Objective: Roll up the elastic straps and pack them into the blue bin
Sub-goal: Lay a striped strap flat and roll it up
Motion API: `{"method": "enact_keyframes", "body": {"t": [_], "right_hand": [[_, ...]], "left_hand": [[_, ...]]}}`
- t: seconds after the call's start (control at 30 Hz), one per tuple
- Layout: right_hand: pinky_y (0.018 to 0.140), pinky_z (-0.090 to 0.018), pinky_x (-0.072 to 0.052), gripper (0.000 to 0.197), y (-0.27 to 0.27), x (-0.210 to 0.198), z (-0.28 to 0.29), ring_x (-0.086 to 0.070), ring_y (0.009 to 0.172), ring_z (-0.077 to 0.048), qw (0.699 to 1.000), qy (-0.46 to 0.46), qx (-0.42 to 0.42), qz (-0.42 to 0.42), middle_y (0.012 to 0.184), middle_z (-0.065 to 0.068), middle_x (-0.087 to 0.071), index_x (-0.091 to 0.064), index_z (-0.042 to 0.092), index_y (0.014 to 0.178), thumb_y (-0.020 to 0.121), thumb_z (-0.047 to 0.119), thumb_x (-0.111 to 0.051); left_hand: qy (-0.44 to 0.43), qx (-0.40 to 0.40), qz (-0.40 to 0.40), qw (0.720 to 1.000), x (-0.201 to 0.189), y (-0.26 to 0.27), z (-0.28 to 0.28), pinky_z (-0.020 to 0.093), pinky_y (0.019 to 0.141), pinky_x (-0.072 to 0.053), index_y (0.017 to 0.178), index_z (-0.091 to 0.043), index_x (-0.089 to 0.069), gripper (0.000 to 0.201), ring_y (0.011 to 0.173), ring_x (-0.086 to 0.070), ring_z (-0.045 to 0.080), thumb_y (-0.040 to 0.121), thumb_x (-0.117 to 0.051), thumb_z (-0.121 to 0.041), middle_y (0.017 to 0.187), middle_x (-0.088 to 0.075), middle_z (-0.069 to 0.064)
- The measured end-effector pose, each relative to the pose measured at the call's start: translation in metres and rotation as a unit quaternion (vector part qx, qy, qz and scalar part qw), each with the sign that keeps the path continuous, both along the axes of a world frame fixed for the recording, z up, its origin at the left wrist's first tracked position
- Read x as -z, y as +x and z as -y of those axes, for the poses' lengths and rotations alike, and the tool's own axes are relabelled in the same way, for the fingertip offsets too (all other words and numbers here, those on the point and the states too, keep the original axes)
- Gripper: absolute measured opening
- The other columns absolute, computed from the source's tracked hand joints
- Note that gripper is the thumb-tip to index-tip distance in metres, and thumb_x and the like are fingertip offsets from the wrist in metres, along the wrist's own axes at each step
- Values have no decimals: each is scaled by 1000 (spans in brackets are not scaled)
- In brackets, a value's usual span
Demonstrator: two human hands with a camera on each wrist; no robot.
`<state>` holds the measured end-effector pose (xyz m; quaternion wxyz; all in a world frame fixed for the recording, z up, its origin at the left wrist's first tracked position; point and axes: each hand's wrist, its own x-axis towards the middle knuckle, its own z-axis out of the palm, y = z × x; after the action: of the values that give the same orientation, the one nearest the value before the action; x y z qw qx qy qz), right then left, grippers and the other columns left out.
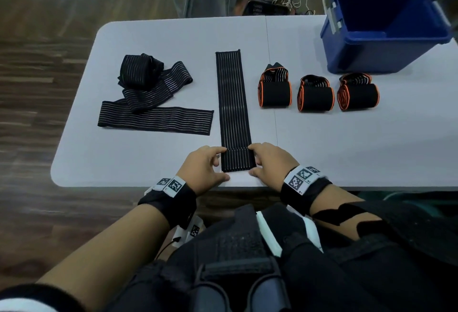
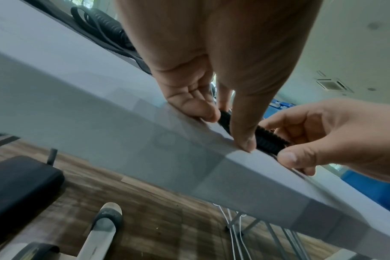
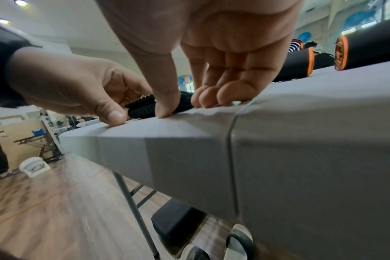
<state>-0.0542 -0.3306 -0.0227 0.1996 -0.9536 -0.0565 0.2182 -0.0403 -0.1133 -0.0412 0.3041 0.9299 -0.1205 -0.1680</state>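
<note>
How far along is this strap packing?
Three orange-edged rolls sit finished beside the blue bin, whose visible inside looks empty. Both hands, left and right, pinch the flat strap's near end. The tangled straps remain.

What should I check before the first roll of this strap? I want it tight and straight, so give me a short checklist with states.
1. Both hands on the near end: left hand and right hand pinch the flat strap at its corners: ok.
2. Strap straight, unkinked: ok.
3. First fold started: ok.
4. Fold even across the width: cannot tell.
5. Path ahead clear of the loose straps and orange-edged rolls: ok.
6. Blue bin open: ok.
</note>
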Motion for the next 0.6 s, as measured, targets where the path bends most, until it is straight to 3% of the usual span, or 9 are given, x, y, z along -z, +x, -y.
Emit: {"method": "enact_keyframes", "body": {"t": [0.13,0.2,0.27,0.4,0.5,0.6], "right_hand": [[87,-33,-48,51,0,1,2,-61,103,-22,998,51,29,5,113,-2,-64,-51,21,139,92,38,-64],[91,-35,-49,44,0,4,4,-63,104,-20,994,93,64,-1,114,0,-69,-54,23,134,95,41,-59],[93,-39,-52,34,1,9,6,-67,98,-16,987,131,94,-12,106,5,-73,-59,25,125,96,44,-54],[81,-37,-52,30,6,11,5,-65,86,-17,985,132,110,-7,92,4,-71,-62,23,100,99,49,-47],[68,-34,-43,39,9,12,4,-59,77,-21,990,95,106,-5,79,1,-63,-58,21,81,102,48,-40],[66,-34,-40,48,12,13,3,-58,74,-23,992,70,101,-11,76,-3,-63,-61,13,78,103,47,-37]], "left_hand": [[-32,-20,5,999,0,-1,-2,28,79,-50,134,-27,-62,57,75,-58,9,81,-80,-33,83,-63,-6],[-47,-33,7,998,0,-2,-1,29,78,-52,133,-27,-62,49,76,-61,11,87,-75,-34,80,-66,-3],[-58,-47,4,997,0,-4,-1,23,75,-50,131,-27,-64,43,75,-62,9,90,-72,-33,79,-67,-3],[-63,-82,-12,995,1,-2,-1,20,66,-41,98,-31,-72,7,72,-60,-2,92,-68,-32,74,-67,-11],[-74,-106,-38,991,0,0,0,23,70,-48,89,-25,-76,17,72,-64,1,93,-66,-39,74,-70,-10],[-90,-138,-52,985,2,2,-1,22,64,-47,73,-24,-75,25,60,-61,3,90,-70,-43,62,-68,-11]]}}
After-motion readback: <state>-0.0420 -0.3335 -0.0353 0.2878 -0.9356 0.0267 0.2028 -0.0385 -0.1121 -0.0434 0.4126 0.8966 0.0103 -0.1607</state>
